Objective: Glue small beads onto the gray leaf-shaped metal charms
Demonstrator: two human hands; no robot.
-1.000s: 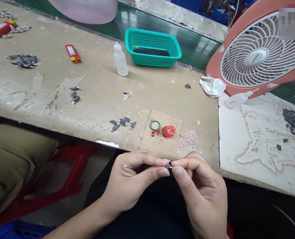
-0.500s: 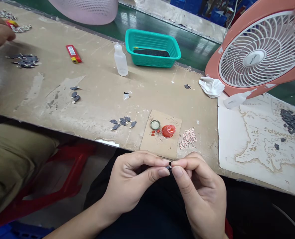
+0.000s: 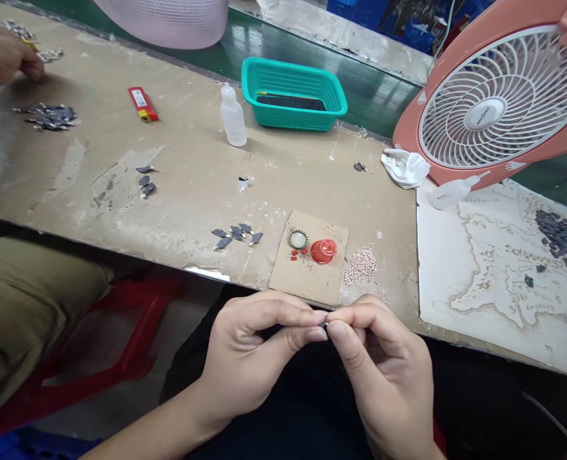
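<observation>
My left hand (image 3: 255, 351) and my right hand (image 3: 384, 370) meet in front of the bench edge, pinching a tiny dark piece (image 3: 324, 326) between their fingertips. My fingers hide most of it. Just beyond my hands lies a brown card (image 3: 283, 275) holding a bottle cap (image 3: 298, 239) and a red lid (image 3: 322, 251). Loose pink-white beads (image 3: 361, 265) lie to its right. Several dark leaf-shaped pieces (image 3: 233, 235) rest to its left.
A co-worker's hand (image 3: 0, 54) works at the far left of the worn bench (image 3: 192, 211). Farther back stand a teal basket (image 3: 293, 96), a plastic bottle (image 3: 232, 116) and a red lighter (image 3: 142, 104). A pink fan (image 3: 484, 108) and a printed sheet (image 3: 498, 281) occupy the right.
My hands stay together on the tiny piece with only slight shifts. A co-worker's hand has entered at the top left since the oldest frame, and the view has tilted slightly.
</observation>
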